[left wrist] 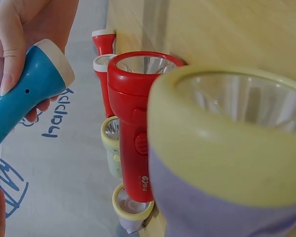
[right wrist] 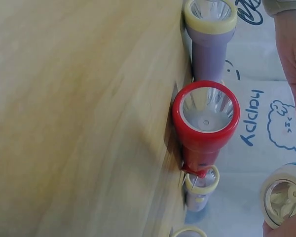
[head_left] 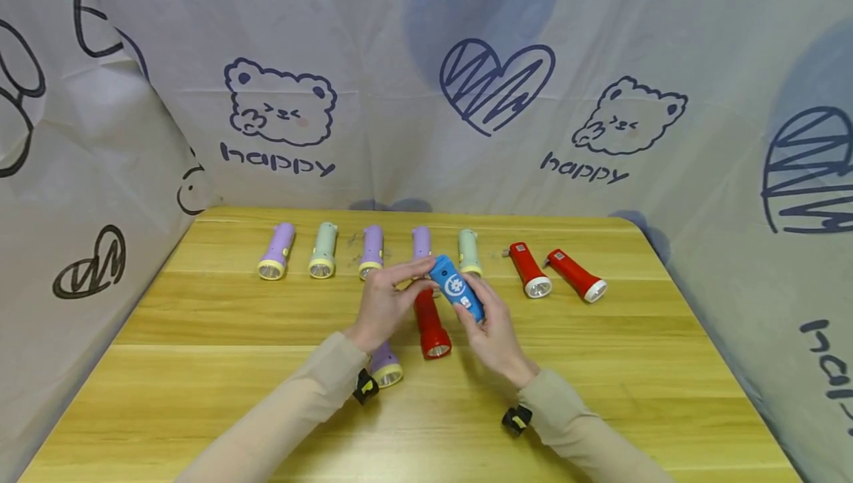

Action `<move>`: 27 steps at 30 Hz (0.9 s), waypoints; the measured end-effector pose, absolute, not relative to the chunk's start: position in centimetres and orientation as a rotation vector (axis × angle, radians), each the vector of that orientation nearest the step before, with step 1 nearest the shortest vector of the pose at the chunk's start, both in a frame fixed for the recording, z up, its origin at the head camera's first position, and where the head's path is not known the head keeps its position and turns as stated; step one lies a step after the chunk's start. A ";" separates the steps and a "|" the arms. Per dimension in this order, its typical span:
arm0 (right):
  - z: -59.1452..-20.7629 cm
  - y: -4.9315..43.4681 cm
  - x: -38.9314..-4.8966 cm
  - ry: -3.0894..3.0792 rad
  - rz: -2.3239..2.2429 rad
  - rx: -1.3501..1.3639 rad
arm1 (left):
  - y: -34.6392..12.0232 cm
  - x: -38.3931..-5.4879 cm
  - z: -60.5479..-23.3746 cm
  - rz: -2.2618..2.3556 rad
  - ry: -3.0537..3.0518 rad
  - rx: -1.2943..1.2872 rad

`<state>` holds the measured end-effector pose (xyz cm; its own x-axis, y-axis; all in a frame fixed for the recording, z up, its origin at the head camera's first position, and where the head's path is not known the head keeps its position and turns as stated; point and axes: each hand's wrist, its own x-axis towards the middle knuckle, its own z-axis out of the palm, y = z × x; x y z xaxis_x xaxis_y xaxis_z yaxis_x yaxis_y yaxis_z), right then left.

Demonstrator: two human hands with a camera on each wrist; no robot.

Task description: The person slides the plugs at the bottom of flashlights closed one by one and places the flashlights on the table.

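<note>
White-rimmed blue flashlight [left wrist: 35,83] with white print [head_left: 456,286]

Long beige slvs [head_left: 300,401], blk wrist units [head_left: 514,419] w/ yel marks [head_left: 367,387]

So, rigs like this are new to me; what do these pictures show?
There's no robot here, just a person's left hand and right hand, both bare. The wide picture comes from a camera worn on the head, looking forward and down. The other two come from cameras on the left and right wrists; the wooden table looks turned on its side in those.

In the back row lie seven flashlights: three purple, two green and two red with white rims. Nearer the person lie a red flashlight and, partly hidden by the left hand, a purple flashlight.

The right hand holds a blue flashlight near its white lens end. The left hand is at its other end; whether it grips there, I can't tell.
</note>
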<state>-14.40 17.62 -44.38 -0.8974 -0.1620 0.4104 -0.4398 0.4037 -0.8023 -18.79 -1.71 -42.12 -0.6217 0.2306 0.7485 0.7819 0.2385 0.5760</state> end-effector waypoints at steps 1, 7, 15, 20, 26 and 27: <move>-44.4 17.6 -14.4 -2.396 1.492 0.523 | -1.7 -18.8 -42.1 -1.389 -2.001 -0.921; -44.2 17.7 -14.3 -2.422 1.519 0.513 | -1.9 -18.9 -41.8 -1.390 -2.043 -0.914; -43.9 18.9 -14.0 -2.502 1.513 0.533 | -2.2 -19.0 -41.8 -1.347 -2.104 -0.945; -43.5 19.5 -14.1 -2.583 1.446 0.587 | -2.2 -19.0 -41.8 -1.363 -2.137 -0.968; -42.8 20.2 -14.4 -2.697 1.373 0.642 | -2.3 -19.1 -41.4 -1.339 -2.230 -1.027; -42.7 20.3 -14.4 -2.713 1.374 0.650 | -2.3 -19.2 -41.3 -1.329 -2.248 -1.040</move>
